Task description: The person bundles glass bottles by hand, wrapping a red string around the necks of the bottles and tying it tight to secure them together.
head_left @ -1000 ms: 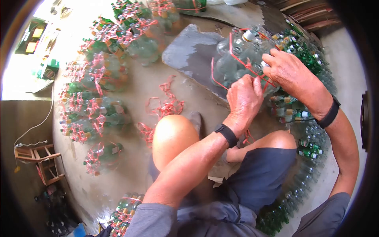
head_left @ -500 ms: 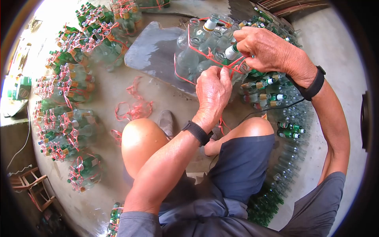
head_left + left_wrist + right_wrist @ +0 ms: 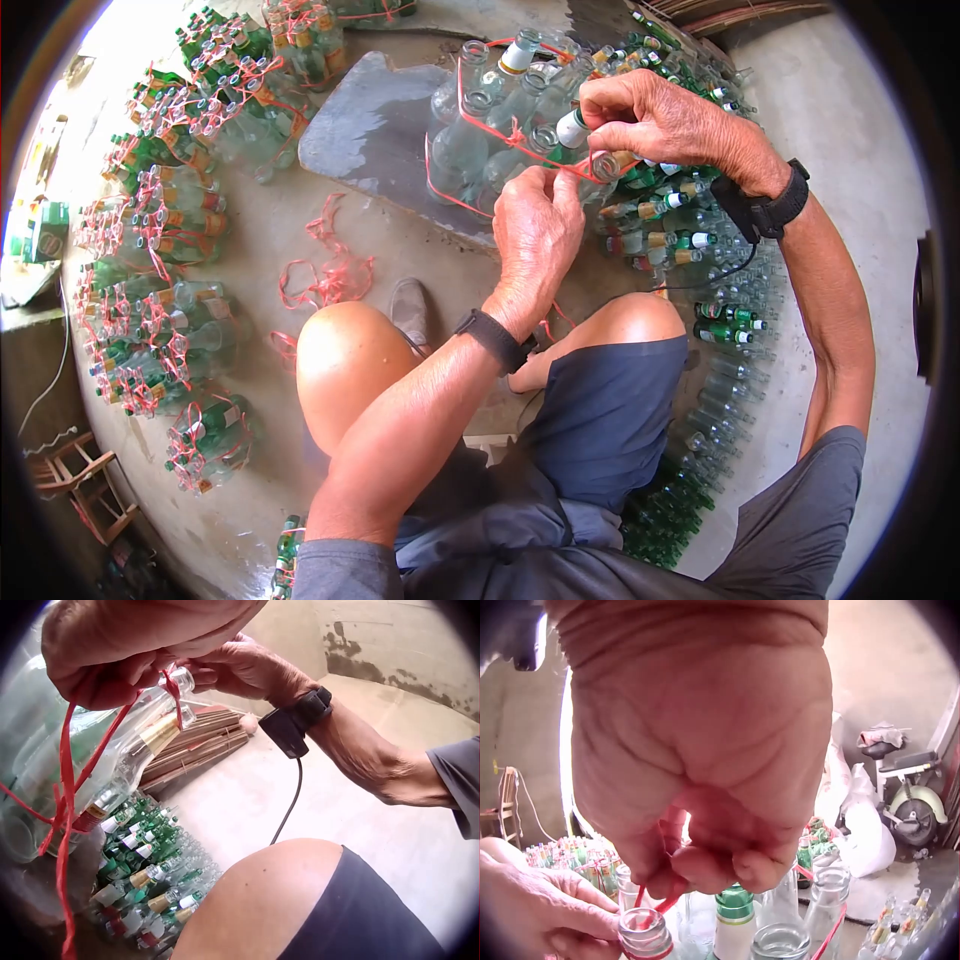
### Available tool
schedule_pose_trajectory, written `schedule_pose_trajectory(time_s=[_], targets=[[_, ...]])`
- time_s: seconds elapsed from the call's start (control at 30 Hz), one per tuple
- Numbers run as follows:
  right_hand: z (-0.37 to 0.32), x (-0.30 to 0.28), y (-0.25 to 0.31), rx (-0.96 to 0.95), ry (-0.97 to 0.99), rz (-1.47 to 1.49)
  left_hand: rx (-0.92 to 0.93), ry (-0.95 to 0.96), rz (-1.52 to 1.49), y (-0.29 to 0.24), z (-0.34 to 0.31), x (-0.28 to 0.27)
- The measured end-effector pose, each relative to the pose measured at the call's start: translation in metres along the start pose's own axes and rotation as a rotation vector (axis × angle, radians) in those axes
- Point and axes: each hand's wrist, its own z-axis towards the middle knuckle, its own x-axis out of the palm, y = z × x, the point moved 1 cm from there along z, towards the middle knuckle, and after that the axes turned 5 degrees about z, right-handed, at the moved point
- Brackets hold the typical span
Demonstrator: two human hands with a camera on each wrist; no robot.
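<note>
A cluster of clear glass bottles [image 3: 463, 150] stands on a grey slab, with red plastic twine [image 3: 515, 138] running round the necks. The left hand [image 3: 538, 225] pinches the twine at the near side of the cluster, beside a bottle mouth [image 3: 604, 166]. Just above that bottle, the right hand [image 3: 655, 118] has thumb and fingers curled round a piece of twine [image 3: 673, 894], as the right wrist view shows. A white-labelled bottle neck [image 3: 735, 922] stands below its fingers. In the left wrist view a loose twine end [image 3: 66, 877] hangs from the left hand [image 3: 142, 637].
Tied bundles of bottles [image 3: 155, 320] line the floor at the left. Many loose bottles [image 3: 715, 400] stand along the right. Loose red twine [image 3: 330, 275] lies on the floor near the knee. A cable [image 3: 289, 802] hangs from the right wrist device.
The view has shifted, so the cluster appears further left. The right hand has moved up slightly from the left hand, and both still hold twine.
</note>
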Motion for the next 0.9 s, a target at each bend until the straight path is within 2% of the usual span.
schedule_pose_trajectory(time_s=[0.1, 0.17, 0.27, 0.6, 0.77, 0.9], targets=[[0.000, -0.003, -0.005, -0.105, -0.034, -0.026, 0.060, -0.031, -0.047, 0.004, 0.001, 0.006], [0.000, -0.012, -0.003, -0.185, -0.048, -0.343, 0.033, -0.029, -0.072, 0.002, 0.000, 0.006], [0.001, -0.020, -0.011, -0.262, -0.077, -0.493, 0.046, -0.027, -0.078, 0.003, 0.000, 0.006], [-0.003, -0.024, -0.009, -0.232, -0.127, -0.475, 0.060, -0.036, -0.115, 0.005, 0.000, 0.007], [0.000, -0.026, -0.027, -0.181, -0.157, -0.606, 0.064, -0.045, -0.103, 0.004, -0.001, 0.008], [0.006, -0.021, -0.033, -0.235, -0.157, -0.507, 0.106, -0.057, -0.105, 0.002, -0.002, 0.009]])
